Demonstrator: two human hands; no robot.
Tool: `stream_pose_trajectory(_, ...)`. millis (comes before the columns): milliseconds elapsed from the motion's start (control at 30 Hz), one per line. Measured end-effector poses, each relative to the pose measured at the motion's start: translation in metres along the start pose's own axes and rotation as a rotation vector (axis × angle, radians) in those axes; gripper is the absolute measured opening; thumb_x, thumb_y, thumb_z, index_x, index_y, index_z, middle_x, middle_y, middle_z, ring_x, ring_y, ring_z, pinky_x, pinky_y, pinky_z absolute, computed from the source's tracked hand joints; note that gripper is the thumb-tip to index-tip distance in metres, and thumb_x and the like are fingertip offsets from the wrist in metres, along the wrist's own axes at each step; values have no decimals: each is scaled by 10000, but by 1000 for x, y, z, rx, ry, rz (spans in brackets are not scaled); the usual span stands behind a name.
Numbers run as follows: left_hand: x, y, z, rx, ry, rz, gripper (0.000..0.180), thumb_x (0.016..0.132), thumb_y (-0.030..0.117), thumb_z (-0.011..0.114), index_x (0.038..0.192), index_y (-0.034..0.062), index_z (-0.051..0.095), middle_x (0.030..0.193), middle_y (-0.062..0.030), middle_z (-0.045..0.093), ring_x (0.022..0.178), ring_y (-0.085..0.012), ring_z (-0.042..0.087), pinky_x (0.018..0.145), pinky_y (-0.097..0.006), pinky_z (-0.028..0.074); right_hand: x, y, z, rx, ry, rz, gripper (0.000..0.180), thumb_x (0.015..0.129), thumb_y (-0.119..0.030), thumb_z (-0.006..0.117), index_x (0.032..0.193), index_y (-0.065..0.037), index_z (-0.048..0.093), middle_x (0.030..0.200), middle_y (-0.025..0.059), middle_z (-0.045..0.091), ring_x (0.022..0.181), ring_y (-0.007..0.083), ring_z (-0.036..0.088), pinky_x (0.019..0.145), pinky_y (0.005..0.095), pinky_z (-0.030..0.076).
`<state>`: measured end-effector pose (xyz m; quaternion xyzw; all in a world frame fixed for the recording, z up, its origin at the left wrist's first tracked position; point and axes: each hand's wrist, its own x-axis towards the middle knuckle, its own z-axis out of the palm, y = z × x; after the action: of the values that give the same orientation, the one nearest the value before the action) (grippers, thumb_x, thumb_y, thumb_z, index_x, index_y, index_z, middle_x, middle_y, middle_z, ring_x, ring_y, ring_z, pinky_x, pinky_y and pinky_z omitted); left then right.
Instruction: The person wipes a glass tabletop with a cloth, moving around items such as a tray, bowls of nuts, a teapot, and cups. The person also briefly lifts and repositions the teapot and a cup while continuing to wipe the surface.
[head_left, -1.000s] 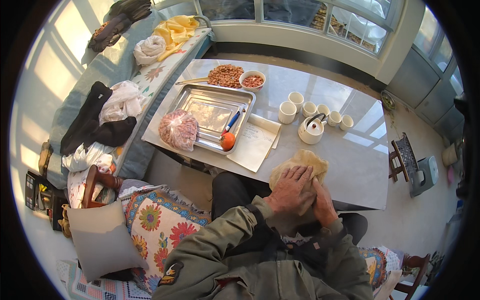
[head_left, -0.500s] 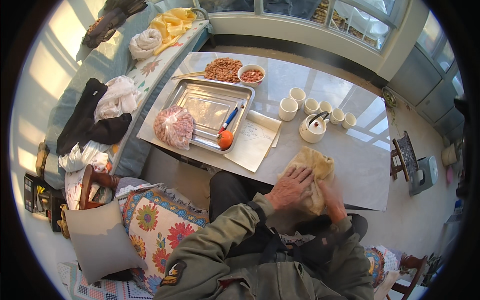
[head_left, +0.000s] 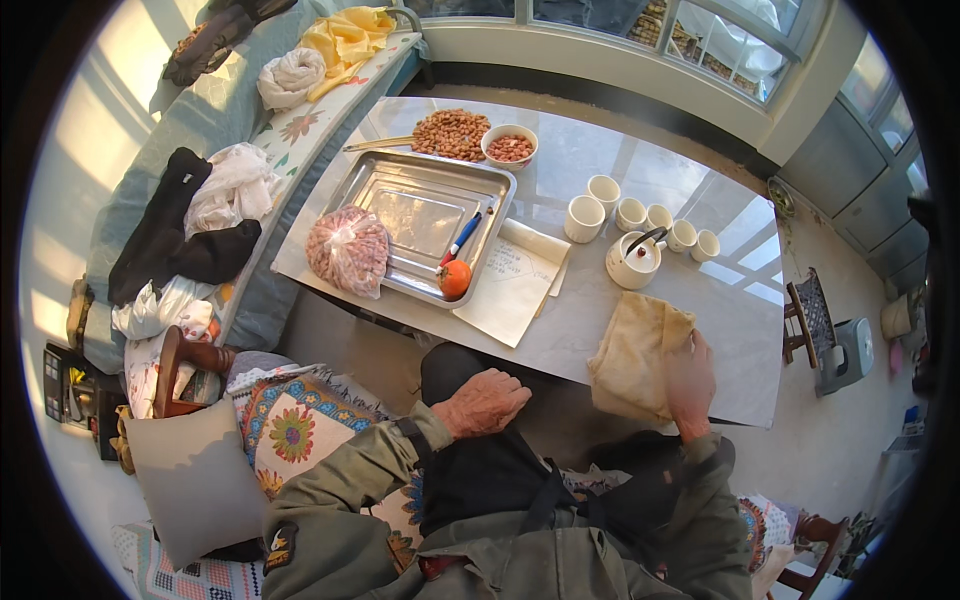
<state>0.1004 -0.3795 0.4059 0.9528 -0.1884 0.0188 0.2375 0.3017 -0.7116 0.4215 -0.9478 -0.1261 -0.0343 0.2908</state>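
A folded tan cloth (head_left: 636, 356) lies at the near right edge of the table, with its lower part over the edge. My right hand (head_left: 690, 388) is against the cloth's right side, fingers toward the far side; they are smeared by motion, so their grip is unclear. My left hand (head_left: 482, 403) is held over my lap, apart from the cloth, with its fingers curled in and nothing visible in them. Just beyond the cloth stands a cream teapot (head_left: 632, 262) with a dark handle.
Several cream cups (head_left: 584, 218) stand behind the teapot. Paper (head_left: 505, 300) with handwriting lies beside a metal tray (head_left: 400, 195) holding a pen (head_left: 464, 236) and an orange-red fruit (head_left: 454, 279). A bag of peanuts (head_left: 347, 250), loose peanuts (head_left: 449, 134) and a bowl (head_left: 510, 147) are farther left.
My left hand has left the cloth and moved left over my lap, its fingers curling. The cloth now looks flatter and squarer. My right hand has shifted slightly right, still at the cloth's side.
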Motion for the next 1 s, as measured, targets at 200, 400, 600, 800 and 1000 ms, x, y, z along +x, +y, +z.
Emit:
stream_pose_trajectory(200, -26, -24, -1, 53, 203, 28, 93, 917, 111, 705, 991, 56, 703, 874, -88, 645, 904, -274, 644, 890, -395, 502, -23, -13, 22, -228, -37, -321, 699, 910, -315, 775, 1519, -29, 585, 1669, 201, 448, 1555, 435, 373, 1268, 597, 264)
stream_pose_trajectory(400, -24, -33, 6, -5, 230, 6, 57, 881, 90, 737, 923, 58, 715, 826, -88, 651, 876, -274, 647, 880, -385, 505, -33, -30, 30, -287, -59, -373, 704, 929, -417, 754, 1509, -47, 606, 1676, 184, 445, 1583, 457, 319, 1275, 672, 192)
stream_pose_trajectory(600, -26, -36, 1, -43, 189, -33, 154, 833, 39, 765, 983, 17, 740, 895, -116, 691, 907, -291, 671, 896, -401, 531, -26, -33, 38, -293, -147, -376, 744, 939, -465, 735, 1539, -58, 571, 1675, 177, 447, 1581, 463, 319, 1277, 679, 186)
stream_pose_trajectory(800, -26, -36, 0, -45, 211, -39, 162, 838, 41, 773, 995, 12, 746, 911, -122, 704, 916, -301, 680, 894, -411, 536, -13, -22, 33, -328, -164, -364, 757, 935, -449, 735, 1565, -76, 542, 1676, 167, 451, 1578, 460, 328, 1277, 669, 198)
stream_pose_trajectory(1000, -28, -37, 1, -41, 222, -49, 167, 838, 45, 779, 1000, 14, 750, 924, -122, 717, 928, -303, 689, 909, -415, 544, 5, 11, 22, -472, -124, -261, 764, 941, -404, 730, 1600, -88, 509, 1696, 149, 435, 1594, 431, 318, 1286, 640, 207)
